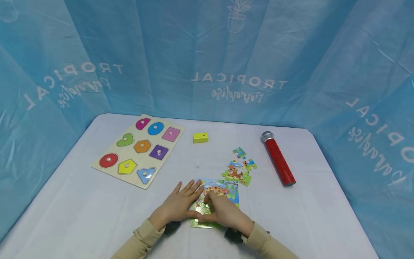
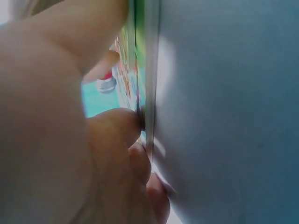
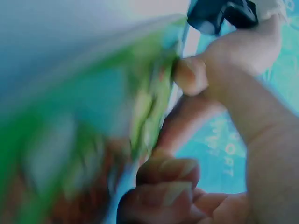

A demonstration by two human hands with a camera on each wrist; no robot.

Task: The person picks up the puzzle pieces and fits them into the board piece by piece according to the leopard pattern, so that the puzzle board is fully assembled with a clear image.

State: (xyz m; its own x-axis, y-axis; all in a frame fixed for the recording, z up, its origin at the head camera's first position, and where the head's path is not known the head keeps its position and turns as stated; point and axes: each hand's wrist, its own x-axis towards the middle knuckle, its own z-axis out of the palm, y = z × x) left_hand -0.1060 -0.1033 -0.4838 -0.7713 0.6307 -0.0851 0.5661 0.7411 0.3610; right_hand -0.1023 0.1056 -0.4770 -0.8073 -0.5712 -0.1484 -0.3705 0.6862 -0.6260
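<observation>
A jigsaw puzzle board [image 1: 233, 196] with a spotted animal picture and green lower part lies at the table's near middle. My left hand [image 1: 177, 205] lies along the board's left side, fingers spread and fairly straight, its thumb over the lower left. In the left wrist view, fingertips [image 2: 126, 122] touch the board's edge. My right hand [image 1: 224, 211] is over the lower part of the board, its thumb and bent fingers on a green puzzle piece [image 1: 203, 209]. The right wrist view is blurred, with curled fingers [image 3: 173, 186] at the pieces.
Several loose puzzle pieces [image 1: 237, 172] lie beyond the board, to its right. A red microphone [image 1: 279, 162] is farther right. At the left lies a wooden shape board [image 1: 129, 153] with knobbed pieces. A yellow block [image 1: 200, 137] sits behind. Blue curtains [image 1: 207, 54] surround the white table [image 1: 307, 216].
</observation>
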